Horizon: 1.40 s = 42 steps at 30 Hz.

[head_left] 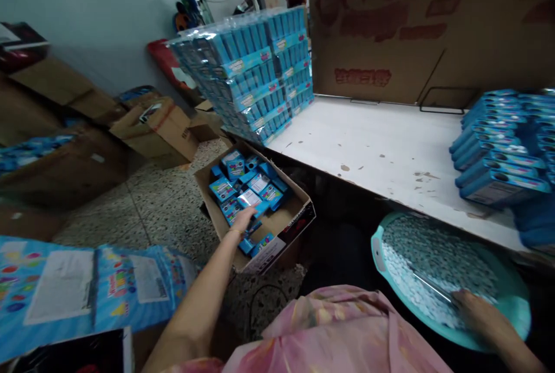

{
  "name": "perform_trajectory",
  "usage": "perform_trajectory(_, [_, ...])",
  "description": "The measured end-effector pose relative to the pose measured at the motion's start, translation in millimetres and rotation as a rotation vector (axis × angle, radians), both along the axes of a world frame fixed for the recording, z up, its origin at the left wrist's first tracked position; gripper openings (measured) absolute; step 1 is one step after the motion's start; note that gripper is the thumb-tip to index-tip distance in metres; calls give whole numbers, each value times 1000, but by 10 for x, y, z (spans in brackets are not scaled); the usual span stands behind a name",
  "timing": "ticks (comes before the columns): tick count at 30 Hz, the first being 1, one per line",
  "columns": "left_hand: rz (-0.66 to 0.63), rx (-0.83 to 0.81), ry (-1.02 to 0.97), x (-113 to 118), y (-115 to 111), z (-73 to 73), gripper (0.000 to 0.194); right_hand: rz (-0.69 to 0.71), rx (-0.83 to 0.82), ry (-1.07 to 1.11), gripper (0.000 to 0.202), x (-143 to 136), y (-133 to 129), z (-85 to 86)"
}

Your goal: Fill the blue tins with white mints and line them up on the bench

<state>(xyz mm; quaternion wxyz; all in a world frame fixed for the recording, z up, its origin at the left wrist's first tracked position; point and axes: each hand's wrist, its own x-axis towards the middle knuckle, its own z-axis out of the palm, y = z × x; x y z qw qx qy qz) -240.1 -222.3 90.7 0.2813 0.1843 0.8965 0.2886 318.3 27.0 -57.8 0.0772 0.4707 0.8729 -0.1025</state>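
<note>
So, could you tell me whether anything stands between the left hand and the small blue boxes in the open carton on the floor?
Nothing visible does. The left hand already reaches into the open carton and rests on the small blue boxes. The right hand lies apart, in the teal basin.

Fingertips of the left hand (243, 220) are buried among the small blue boxes (243, 188) in the open carton (299, 211), so no telling if it grips one. Box print is way too blurry to read. At 4 o'clock the right hand (481, 315) is dim, fingers smeared over the teal basin (515, 309). Blue stack (503, 147) at 3 o'clock runs off the edge, same with the printed sheet (87, 292) at 8 o'clock
</note>
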Motion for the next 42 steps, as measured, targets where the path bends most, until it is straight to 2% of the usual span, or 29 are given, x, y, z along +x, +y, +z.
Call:
perform_trajectory(1, [40,94,-99,30,-28,124,51,6,-70,-7,30,-10,-19,23])
perform_trajectory(3, [170,420,-452,147,-43,346,54,-13,-217,-32,36,-45,-57,93])
perform_trajectory(5, [277,686,-740,331,10,483,54,-77,-316,-52,41,-94,-94,177])
perform_trajectory(6, [299,776,-825,438,62,507,55,-110,-331,-53,42,-120,-114,219])
perform_trajectory(9, [266,906,-964,769,290,422,54,-168,-321,-15,40,-187,-182,337])
perform_trajectory(12, [128,805,-1018,1066,604,261,40,-221,-294,73,36,-219,-248,452])
perform_trajectory(15, [-169,601,-874,1343,950,180,43,-280,-361,204,33,-218,-297,576])
perform_trajectory(18, [-513,447,-511,1580,1231,161,45,-346,-364,237,32,-179,-332,695])
perform_trajectory(21, [-784,316,-147,1746,1383,133,43,-428,-242,165,33,-113,-355,804])
perform_trajectory(23, [-916,253,-2,1829,1427,89,42,-473,-117,93,36,-72,-349,870])
perform_trajectory(25, [-979,253,65,1903,1450,20,41,-497,22,10,38,-60,-307,919])
perform_trajectory(28, [-967,312,71,2016,1480,-131,42,-514,126,-88,35,-137,-172,922])
perform_trajectory(33, [-897,323,66,2169,1546,-333,43,-445,-9,-110,33,-506,-33,702])
perform_trajectory(36, [-899,254,116,2200,1594,-327,44,-374,-55,-81,31,-672,-160,590])
perform_trajectory(38, [-952,234,148,2200,1623,-290,48,-331,-81,-65,30,-680,-277,586])
perform_trajectory(42, [-1197,223,123,2201,1645,-226,58,-337,-93,-61,28,-492,-391,722])
